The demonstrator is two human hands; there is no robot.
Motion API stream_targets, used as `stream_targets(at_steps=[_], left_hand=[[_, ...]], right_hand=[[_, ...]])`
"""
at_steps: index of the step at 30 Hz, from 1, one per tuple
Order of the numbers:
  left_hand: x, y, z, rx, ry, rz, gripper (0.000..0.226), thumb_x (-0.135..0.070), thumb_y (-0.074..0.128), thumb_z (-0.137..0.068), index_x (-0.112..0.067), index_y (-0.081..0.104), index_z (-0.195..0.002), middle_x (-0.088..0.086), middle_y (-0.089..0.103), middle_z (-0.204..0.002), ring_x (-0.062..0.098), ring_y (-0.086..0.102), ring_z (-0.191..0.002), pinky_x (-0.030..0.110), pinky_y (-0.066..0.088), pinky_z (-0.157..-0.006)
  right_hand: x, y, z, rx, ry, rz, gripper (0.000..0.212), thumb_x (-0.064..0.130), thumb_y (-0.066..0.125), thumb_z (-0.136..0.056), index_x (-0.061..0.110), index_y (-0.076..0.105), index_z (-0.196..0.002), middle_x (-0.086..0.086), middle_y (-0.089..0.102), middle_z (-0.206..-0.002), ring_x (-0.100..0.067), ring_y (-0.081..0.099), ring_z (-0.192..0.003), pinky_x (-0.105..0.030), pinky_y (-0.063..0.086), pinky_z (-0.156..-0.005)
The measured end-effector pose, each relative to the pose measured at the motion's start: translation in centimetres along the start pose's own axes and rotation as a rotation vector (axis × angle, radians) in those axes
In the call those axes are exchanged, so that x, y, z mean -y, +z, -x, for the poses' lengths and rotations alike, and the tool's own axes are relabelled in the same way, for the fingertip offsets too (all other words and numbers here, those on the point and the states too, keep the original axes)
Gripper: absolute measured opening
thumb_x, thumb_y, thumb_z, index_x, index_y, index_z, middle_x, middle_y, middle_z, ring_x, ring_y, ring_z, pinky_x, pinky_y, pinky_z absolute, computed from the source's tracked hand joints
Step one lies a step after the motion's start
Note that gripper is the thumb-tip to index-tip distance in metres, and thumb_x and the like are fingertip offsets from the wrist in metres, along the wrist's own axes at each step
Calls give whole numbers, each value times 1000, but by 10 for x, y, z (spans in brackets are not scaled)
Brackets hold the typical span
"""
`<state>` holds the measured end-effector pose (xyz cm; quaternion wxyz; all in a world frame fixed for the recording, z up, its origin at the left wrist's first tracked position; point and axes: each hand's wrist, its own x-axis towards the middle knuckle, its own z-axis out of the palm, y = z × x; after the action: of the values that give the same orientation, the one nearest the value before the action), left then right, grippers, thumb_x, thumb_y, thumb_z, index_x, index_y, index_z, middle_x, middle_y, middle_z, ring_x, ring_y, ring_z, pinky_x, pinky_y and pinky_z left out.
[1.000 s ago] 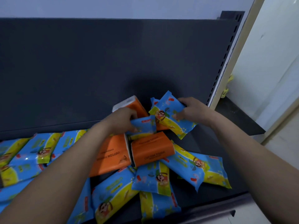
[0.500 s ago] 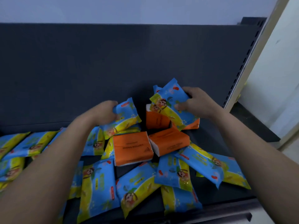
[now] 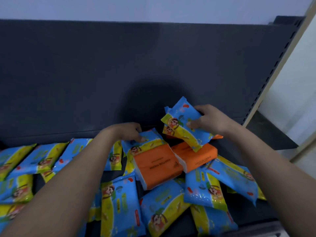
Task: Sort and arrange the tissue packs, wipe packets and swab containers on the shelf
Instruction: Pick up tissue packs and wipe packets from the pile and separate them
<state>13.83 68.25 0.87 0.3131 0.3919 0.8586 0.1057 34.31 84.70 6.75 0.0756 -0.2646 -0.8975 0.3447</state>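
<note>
Gathering wipes: the right hand (image 3: 211,119) grips a stack of wipe packets (image 3: 183,130), and the left hand (image 3: 127,131) pinches one more packet (image 3: 147,142). Next, probably, this one must join the stack.

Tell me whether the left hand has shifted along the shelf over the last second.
Yes. The left hand has shifted left, farther from the perforated upright, and now pinches a blue-and-yellow packet behind the left orange tissue pack.
</note>
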Motion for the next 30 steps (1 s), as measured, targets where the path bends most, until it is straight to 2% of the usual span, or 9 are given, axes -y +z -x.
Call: stream_targets(at_steps=[3, 6, 7, 10, 12, 18, 24, 28, 30], left_hand=[[-3, 3, 0, 58, 3, 14, 53, -46, 69, -79, -16, 46, -117, -1, 53, -96, 15, 50, -79, 25, 39, -63], [-2, 6, 5, 64, 30, 27, 89, -47, 74, -72, -16, 30, -142, 0, 39, -141, 21, 45, -123, 28, 44, -89], [-1, 7, 5, 52, 40, 38, 90, -46, 77, -69, -14, 34, -142, 0, 40, -143, 22, 45, -125, 30, 45, -93], [-2, 4, 10, -25, 98, 68, 56, -39, 82, -65, -9, 64, -109, 7, 67, -112, 20, 63, -95, 40, 54, -85], [-6, 2, 18, -110, 124, 14, 42, -33, 81, -68, -7, 64, -96, 7, 68, -97, 18, 63, -80, 38, 53, -75], [-7, -14, 70, -491, 107, 100, 49, -33, 65, -85, -6, 38, -116, 9, 55, -100, 19, 53, -81, 31, 39, -64], [0, -9, 144, -776, -35, 324, 48, -36, 73, -77, -6, 46, -103, 4, 54, -88, 19, 50, -72, 33, 39, -58], [14, 8, 196, -848, -126, 525, 46, -32, 82, -68, -9, 53, -96, 4, 66, -86, 21, 65, -73, 36, 53, -65], [25, 22, 223, -891, -155, 778, 29, -24, 80, -72, -14, 59, -90, -3, 72, -74, 10, 68, -61, 25, 55, -51]], right_hand=[[-1, 1, 0, -30, 4, 8, 21, 22, 72, -80, 7, 65, -94, -4, 64, -82, -16, 57, -68, -29, 43, -61], [1, 2, 3, -50, 7, 38, 22, 29, 73, -79, 9, 65, -85, -1, 62, -75, -12, 55, -61, -25, 41, -53], [2, 3, 4, -55, 1, 51, 20, 30, 73, -79, 13, 63, -78, 1, 60, -70, -10, 53, -58, -19, 39, -48], [5, 4, 10, -71, -20, 71, 26, 31, 74, -79, 21, 54, -65, 8, 53, -60, -5, 48, -51, -9, 31, -38], [6, 4, 12, -85, -39, 81, 25, 32, 74, -78, 20, 56, -66, 7, 54, -61, -6, 48, -52, -9, 31, -39], [13, 5, 15, -76, -70, -150, 19, 31, 69, -83, 13, 66, -87, 2, 69, -80, -13, 64, -67, -22, 48, -55], [43, 23, 12, 33, -201, -299, 28, 32, 69, -83, 8, 66, -98, -3, 72, -88, -17, 70, -74, -33, 57, -64], [75, 50, 11, 101, -321, -408, 23, 25, 74, -79, 11, 68, -97, 2, 72, -85, -7, 68, -67, -21, 55, -58], [92, 69, 14, 161, -344, -479, 20, 22, 73, -79, 9, 69, -94, 1, 71, -80, -5, 66, -60, -18, 53, -53]])
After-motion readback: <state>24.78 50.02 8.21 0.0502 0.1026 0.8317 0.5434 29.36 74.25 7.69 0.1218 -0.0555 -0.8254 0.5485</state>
